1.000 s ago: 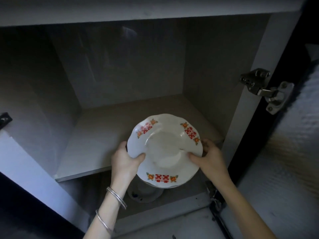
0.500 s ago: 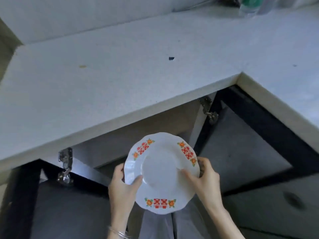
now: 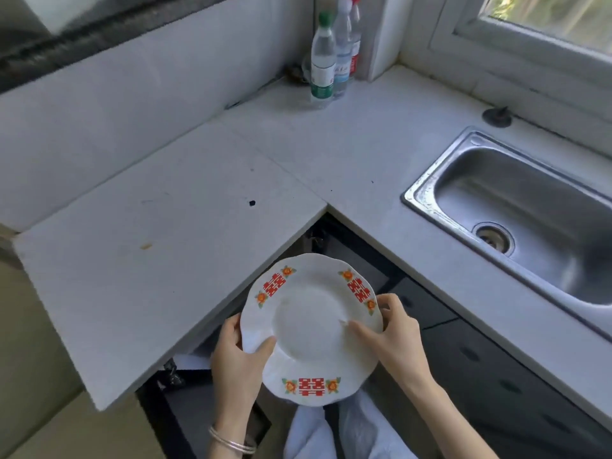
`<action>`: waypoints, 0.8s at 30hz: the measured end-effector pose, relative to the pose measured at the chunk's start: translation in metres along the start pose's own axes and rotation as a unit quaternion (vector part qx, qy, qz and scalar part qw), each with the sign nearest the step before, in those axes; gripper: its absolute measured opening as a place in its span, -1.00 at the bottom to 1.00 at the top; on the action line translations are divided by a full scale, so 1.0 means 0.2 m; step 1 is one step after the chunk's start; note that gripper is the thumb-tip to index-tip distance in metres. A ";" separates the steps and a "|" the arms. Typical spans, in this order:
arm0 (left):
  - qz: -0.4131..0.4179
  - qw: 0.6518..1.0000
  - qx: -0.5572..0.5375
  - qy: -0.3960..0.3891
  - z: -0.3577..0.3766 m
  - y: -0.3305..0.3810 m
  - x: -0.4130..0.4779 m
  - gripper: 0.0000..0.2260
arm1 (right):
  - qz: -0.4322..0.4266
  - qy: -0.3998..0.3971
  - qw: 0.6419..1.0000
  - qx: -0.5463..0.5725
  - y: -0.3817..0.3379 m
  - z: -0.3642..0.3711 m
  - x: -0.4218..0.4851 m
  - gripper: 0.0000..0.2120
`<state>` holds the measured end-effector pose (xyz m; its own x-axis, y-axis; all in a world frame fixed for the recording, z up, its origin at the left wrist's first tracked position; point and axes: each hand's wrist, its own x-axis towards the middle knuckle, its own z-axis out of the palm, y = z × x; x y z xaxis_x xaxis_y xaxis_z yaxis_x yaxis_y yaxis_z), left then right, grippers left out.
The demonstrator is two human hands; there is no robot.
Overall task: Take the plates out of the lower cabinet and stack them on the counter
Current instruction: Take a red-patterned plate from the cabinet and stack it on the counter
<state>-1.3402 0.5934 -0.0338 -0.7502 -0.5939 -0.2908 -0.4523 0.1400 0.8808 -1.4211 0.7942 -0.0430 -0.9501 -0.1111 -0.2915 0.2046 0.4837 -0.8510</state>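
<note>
Faced the inner corner of an L-shaped white counter (image 3: 132, 276). Noted a small orange smear (image 3: 145, 246) on its left wing and, further right, a dark speck (image 3: 252, 203) near the front edge.

Gripped the near-left rim of the plate with the left hand (image 3: 236, 356), thumb laid over the top face and fingers curled underneath. Wore two thin silver bangles (image 3: 231, 443) on that wrist.

Held the plate (image 3: 311, 326) face up and roughly level in the air, in front of the counter's inner corner and not set down on it. Showed a white scalloped rim with three red double-character motifs flanked by orange flowers. Overlapped the counter's front edge, in view, with its far-left rim.

Saw three plastic bottles (image 3: 323, 71) upright and close together in the far corner, against the wall, capped green, white and red.

Clasped the plate's right rim with the right hand (image 3: 394, 339), thumb on the face pointing toward the centre, fingers wrapped behind the edge.

Made out dark cabinet fronts (image 3: 480, 376) under the right wing. Found a steel sink (image 3: 516, 207) set into that wing, a round stopper (image 3: 496, 115) lying on the counter behind it, and a window (image 3: 546, 18) above.
</note>
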 end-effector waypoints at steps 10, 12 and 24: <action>0.158 0.962 0.079 -0.208 -0.05 0.29 0.00 -0.56 | 0.059 0.216 0.971 0.080 -0.15 -0.14 -0.49 -0.59; 0.180 0.947 0.088 -0.253 -0.01 0.33 -0.03 -0.54 | 0.072 0.259 0.959 0.089 -0.14 -0.15 -0.60 -0.58; 0.277 0.816 0.140 -0.487 0.34 0.32 -0.61 -0.58 | 0.202 0.505 0.828 0.133 0.13 -0.22 -1.48 -0.54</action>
<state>-1.3102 0.7291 0.0325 -0.8428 0.5147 -0.1570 0.0954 0.4301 0.8977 -1.1456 0.8789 0.0397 -0.4760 0.8617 -0.1758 0.4700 0.0803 -0.8790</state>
